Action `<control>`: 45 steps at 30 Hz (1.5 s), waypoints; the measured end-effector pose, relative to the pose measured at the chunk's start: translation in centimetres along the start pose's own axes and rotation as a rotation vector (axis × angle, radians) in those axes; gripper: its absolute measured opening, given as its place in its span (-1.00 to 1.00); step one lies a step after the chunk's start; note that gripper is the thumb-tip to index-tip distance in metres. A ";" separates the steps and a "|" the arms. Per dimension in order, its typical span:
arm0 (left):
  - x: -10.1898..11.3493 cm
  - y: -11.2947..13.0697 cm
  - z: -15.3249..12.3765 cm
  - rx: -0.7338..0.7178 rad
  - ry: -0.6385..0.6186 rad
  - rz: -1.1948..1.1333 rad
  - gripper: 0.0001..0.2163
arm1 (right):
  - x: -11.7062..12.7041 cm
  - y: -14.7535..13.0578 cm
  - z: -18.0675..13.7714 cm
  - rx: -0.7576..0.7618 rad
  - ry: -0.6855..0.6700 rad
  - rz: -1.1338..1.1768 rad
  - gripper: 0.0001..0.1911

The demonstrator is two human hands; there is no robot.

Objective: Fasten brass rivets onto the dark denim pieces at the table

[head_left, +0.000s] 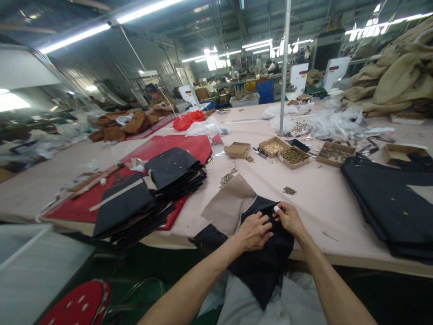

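Observation:
A black fabric piece (260, 271) with a beige side (232, 205) folded out lies partly on the table and hangs over its front edge toward my lap. The fingers of my left hand (255, 231) are curled onto the black cloth, gripping it. Close beside it, my right hand (287, 217) pinches the cloth's upper edge; one of its digits carries a white wrap (276, 209). Whether a small part sits between those fingertips is hidden. A little heap of small metal pieces (289, 190) lies just beyond my right hand, and metal rings (226, 180) lie past the beige cloth.
Stacked black pieces (174, 169) rest on a red sheet (192, 143) at left; another black stack (389, 203) is at right. Cardboard boxes of small fittings (294, 156) stand ahead, near a metal pole (283, 90) and plastic bags (338, 126). A red stool (77, 302) is lower left.

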State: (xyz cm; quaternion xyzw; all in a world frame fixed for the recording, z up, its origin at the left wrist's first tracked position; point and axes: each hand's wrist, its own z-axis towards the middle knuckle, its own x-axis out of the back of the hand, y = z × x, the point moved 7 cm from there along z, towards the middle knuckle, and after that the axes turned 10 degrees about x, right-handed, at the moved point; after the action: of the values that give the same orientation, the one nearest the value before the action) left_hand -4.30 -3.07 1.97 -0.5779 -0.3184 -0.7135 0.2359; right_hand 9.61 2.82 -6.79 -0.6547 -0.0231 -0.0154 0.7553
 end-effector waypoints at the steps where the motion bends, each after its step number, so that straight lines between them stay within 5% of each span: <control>1: -0.1 -0.1 -0.1 0.005 -0.001 0.000 -0.79 | 0.0 0.0 0.0 0.002 -0.002 -0.002 -0.58; 9: 0.1 -1.7 0.0 0.060 -0.037 0.013 -0.76 | -0.1 0.1 -0.1 0.007 -0.002 -0.040 -0.63; 16: -0.5 -5.2 1.6 0.388 -0.042 0.077 -0.80 | -0.5 -0.8 -0.2 0.085 -0.081 -0.229 -0.74; 24: -2.8 -8.9 2.4 0.706 -0.187 -0.548 -0.83 | -1.1 -2.5 -0.2 0.117 -0.090 -0.259 -0.73; 31: -3.4 -9.2 2.2 0.744 -0.209 -1.090 -0.80 | -1.3 -2.4 -0.6 0.115 -0.051 -0.129 -0.70; 40: -4.7 -10.1 2.3 0.859 -0.109 -1.312 -0.77 | -2.3 -4.5 -1.9 0.263 -0.083 -0.092 -0.82; 45: -5.1 -10.9 1.4 0.925 0.029 -1.327 -0.79 | -2.2 -3.2 -1.8 0.202 -0.058 -0.219 -0.59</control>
State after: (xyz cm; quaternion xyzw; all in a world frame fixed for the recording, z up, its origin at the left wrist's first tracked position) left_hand -9.91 5.27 -4.82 -0.1030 -0.8548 -0.5084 -0.0175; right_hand 7.27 0.61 -4.01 -0.5691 -0.1177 -0.0762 0.8102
